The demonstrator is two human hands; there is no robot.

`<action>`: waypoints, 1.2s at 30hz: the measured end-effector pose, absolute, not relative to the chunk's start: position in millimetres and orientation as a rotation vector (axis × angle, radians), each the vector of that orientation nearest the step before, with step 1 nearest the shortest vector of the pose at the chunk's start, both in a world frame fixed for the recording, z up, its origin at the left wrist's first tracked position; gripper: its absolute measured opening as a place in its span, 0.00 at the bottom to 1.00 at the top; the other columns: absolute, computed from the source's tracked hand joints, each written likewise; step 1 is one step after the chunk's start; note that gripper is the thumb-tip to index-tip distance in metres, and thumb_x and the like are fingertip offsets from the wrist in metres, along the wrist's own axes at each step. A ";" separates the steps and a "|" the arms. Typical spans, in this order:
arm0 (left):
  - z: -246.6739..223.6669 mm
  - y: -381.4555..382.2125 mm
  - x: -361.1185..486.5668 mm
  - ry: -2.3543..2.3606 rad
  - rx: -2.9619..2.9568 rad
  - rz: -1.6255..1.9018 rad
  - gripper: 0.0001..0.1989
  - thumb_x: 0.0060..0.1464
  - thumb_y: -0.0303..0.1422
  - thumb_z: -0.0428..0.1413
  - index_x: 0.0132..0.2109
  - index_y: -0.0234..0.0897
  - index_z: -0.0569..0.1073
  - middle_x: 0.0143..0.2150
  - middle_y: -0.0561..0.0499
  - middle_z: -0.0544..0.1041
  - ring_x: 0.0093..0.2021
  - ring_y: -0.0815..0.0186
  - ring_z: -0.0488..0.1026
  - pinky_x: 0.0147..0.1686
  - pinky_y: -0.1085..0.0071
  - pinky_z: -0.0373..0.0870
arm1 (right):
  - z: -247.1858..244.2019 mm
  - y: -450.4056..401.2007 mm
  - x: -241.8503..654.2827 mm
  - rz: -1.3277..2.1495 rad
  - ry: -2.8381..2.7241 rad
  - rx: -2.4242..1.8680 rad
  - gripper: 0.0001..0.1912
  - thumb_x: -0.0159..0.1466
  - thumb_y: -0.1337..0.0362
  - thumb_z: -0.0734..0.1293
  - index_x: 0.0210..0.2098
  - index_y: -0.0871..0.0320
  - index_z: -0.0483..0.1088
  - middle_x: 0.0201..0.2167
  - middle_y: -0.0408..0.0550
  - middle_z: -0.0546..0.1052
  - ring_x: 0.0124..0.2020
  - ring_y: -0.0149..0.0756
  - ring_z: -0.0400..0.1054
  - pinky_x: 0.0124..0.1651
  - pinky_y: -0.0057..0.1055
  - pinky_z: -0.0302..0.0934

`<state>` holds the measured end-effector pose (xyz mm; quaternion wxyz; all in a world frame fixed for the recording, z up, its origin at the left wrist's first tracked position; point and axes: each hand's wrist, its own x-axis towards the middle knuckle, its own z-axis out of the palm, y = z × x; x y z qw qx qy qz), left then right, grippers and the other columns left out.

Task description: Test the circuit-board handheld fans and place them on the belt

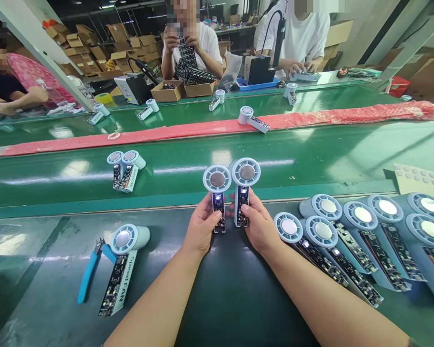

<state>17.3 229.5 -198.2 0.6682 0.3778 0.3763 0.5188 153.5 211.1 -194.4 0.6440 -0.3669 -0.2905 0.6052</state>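
My left hand (pixel 202 224) is closed round the handle of a light blue fan (pixel 217 179), its thumb on the exposed black circuit board. A second light blue fan (pixel 246 172) is gripped by my right hand (pixel 258 221), thumb also on the board. Both fans are upright side by side, heads touching or nearly so, and a small white light shows on each board. The fingers behind the handles are mostly hidden. To the left, a fan marked Speed FAN (pixel 130 241) lies on the dark bench beside blue-handled cutters (pixel 88 274).
Several fans (pixel 321 231) with bare boards lie in a cluster at right, near a sheet of round stickers (pixel 421 180). Two fans (pixel 125 168) rest on the green belt (pixel 181 166). Beyond the red strip (pixel 148 135), people sit working; more fans stand there.
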 end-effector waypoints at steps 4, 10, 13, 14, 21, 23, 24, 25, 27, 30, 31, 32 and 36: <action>-198.0 229.3 17.3 0.850 0.866 1.153 0.30 0.45 0.39 0.67 0.56 0.41 0.72 0.55 0.43 0.76 0.53 0.53 0.74 0.52 0.55 0.73 | -194.2 211.0 154.0 1.384 -0.683 -0.852 0.27 0.54 0.59 0.69 0.54 0.49 0.70 0.46 0.45 0.75 0.41 0.42 0.70 0.43 0.40 0.69; -197.1 230.1 17.4 0.860 0.881 1.143 0.28 0.45 0.39 0.67 0.54 0.40 0.73 0.56 0.43 0.76 0.57 0.51 0.72 0.56 0.55 0.71 | -194.2 212.7 153.3 1.367 -0.696 -0.904 0.27 0.54 0.58 0.70 0.55 0.49 0.70 0.48 0.45 0.74 0.43 0.42 0.70 0.48 0.42 0.68; -195.9 230.5 17.5 0.870 0.875 1.124 0.29 0.45 0.39 0.67 0.55 0.40 0.73 0.56 0.43 0.76 0.58 0.51 0.71 0.58 0.56 0.69 | -194.9 213.3 153.3 1.350 -0.699 -0.909 0.26 0.55 0.58 0.70 0.53 0.48 0.71 0.47 0.44 0.74 0.43 0.41 0.70 0.50 0.43 0.67; -195.5 230.5 17.5 0.869 0.872 1.118 0.30 0.45 0.39 0.68 0.56 0.40 0.73 0.56 0.43 0.76 0.59 0.51 0.71 0.58 0.56 0.69 | -195.3 213.3 153.4 1.349 -0.690 -0.903 0.25 0.55 0.58 0.70 0.53 0.47 0.71 0.46 0.44 0.74 0.43 0.41 0.70 0.50 0.43 0.68; -193.5 229.7 17.2 0.849 0.870 1.111 0.30 0.44 0.39 0.68 0.55 0.40 0.74 0.56 0.43 0.76 0.56 0.51 0.73 0.56 0.55 0.70 | -195.6 212.0 154.1 1.326 -0.698 -0.894 0.25 0.54 0.58 0.68 0.52 0.48 0.71 0.49 0.45 0.74 0.50 0.46 0.68 0.51 0.45 0.67; -193.8 229.8 16.9 0.846 0.871 1.103 0.30 0.44 0.39 0.67 0.55 0.40 0.73 0.55 0.43 0.76 0.53 0.51 0.75 0.54 0.55 0.71 | -194.8 211.7 154.2 1.326 -0.714 -0.897 0.26 0.54 0.58 0.68 0.53 0.49 0.70 0.51 0.45 0.73 0.50 0.46 0.69 0.51 0.45 0.68; -194.1 229.9 16.8 0.846 0.872 1.100 0.30 0.44 0.39 0.67 0.55 0.40 0.73 0.55 0.43 0.76 0.52 0.52 0.75 0.54 0.55 0.72 | -194.5 211.6 154.2 1.325 -0.719 -0.896 0.26 0.54 0.58 0.68 0.53 0.49 0.70 0.53 0.45 0.73 0.50 0.46 0.69 0.51 0.44 0.68; -194.5 230.1 16.7 0.846 0.874 1.100 0.30 0.44 0.38 0.67 0.55 0.39 0.73 0.55 0.43 0.76 0.52 0.52 0.75 0.54 0.55 0.72 | -194.3 211.6 154.1 1.324 -0.723 -0.895 0.26 0.54 0.58 0.68 0.53 0.49 0.70 0.55 0.45 0.72 0.50 0.46 0.69 0.50 0.44 0.68; -195.3 230.5 16.5 0.844 0.875 1.109 0.30 0.43 0.39 0.68 0.55 0.39 0.74 0.55 0.42 0.76 0.51 0.52 0.76 0.53 0.56 0.72 | -194.6 211.8 154.1 1.325 -0.727 -0.894 0.26 0.54 0.58 0.68 0.54 0.49 0.69 0.55 0.45 0.71 0.50 0.46 0.69 0.50 0.43 0.68; -196.4 230.9 16.5 0.846 0.880 1.118 0.30 0.43 0.39 0.68 0.55 0.39 0.74 0.55 0.43 0.77 0.53 0.52 0.75 0.54 0.56 0.71 | -196.6 212.4 154.2 1.326 -0.725 -0.899 0.26 0.55 0.58 0.68 0.54 0.49 0.69 0.52 0.45 0.73 0.50 0.45 0.69 0.51 0.44 0.68; -196.6 230.9 16.5 0.852 0.883 1.116 0.30 0.43 0.39 0.68 0.55 0.39 0.74 0.55 0.43 0.77 0.54 0.52 0.74 0.56 0.55 0.71 | -197.6 212.6 154.3 1.321 -0.727 -0.903 0.25 0.56 0.58 0.68 0.54 0.49 0.70 0.50 0.45 0.74 0.50 0.45 0.68 0.52 0.44 0.67; -196.8 230.9 16.6 0.859 0.886 1.111 0.30 0.44 0.39 0.68 0.55 0.39 0.73 0.55 0.43 0.77 0.56 0.52 0.73 0.57 0.55 0.69 | -198.7 212.8 154.4 1.314 -0.730 -0.909 0.25 0.56 0.58 0.68 0.54 0.49 0.70 0.49 0.45 0.74 0.50 0.44 0.68 0.53 0.44 0.66; -196.6 230.3 17.3 0.878 0.882 1.095 0.32 0.44 0.39 0.68 0.57 0.38 0.72 0.57 0.43 0.76 0.59 0.51 0.71 0.59 0.55 0.68 | -201.3 212.8 154.5 1.300 -0.734 -0.922 0.26 0.57 0.58 0.68 0.55 0.49 0.68 0.49 0.45 0.73 0.46 0.41 0.69 0.52 0.44 0.66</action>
